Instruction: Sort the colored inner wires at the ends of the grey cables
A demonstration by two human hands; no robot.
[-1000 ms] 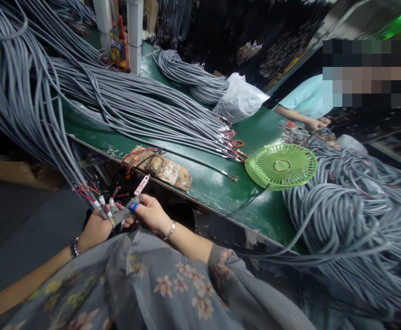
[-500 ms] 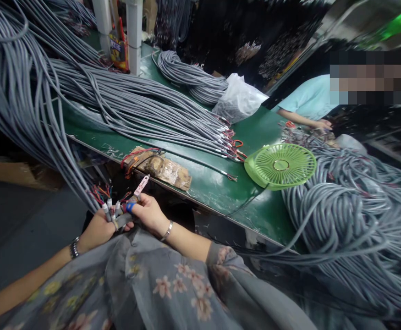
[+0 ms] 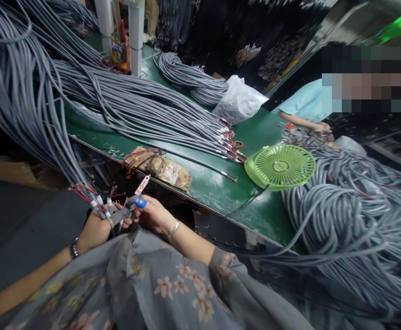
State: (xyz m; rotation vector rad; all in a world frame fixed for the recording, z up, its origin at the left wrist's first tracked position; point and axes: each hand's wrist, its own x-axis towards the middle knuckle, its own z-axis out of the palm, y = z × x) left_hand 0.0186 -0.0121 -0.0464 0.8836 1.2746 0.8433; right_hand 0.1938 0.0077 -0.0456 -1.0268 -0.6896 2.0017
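My left hand (image 3: 96,229) is closed round a bunch of grey cables (image 3: 78,169) near their ends, where white sleeves and thin coloured wires (image 3: 82,191) stick out. My right hand (image 3: 154,214) is beside it, fingers pinched at the coloured wires of a cable end, with a blue cover (image 3: 140,203) on one digit. A pale, flat strip with a hole (image 3: 142,184) rises just beyond my right fingers; its lower end is hidden. Grey tape or a band is wrapped round fingers of my left hand.
A taped wooden block (image 3: 167,170) lies at the edge of the green table (image 3: 217,192). Beyond are rows of grey cables (image 3: 145,105), a green fan (image 3: 281,166), a plastic bag (image 3: 239,98) and a large cable heap (image 3: 351,215). Another person's hands (image 3: 321,127) work at far right.
The cable ends in my left hand have spread and tilted leftward. My right hand has turned slightly and shifted a little to the right, its blue-covered digit now raised.
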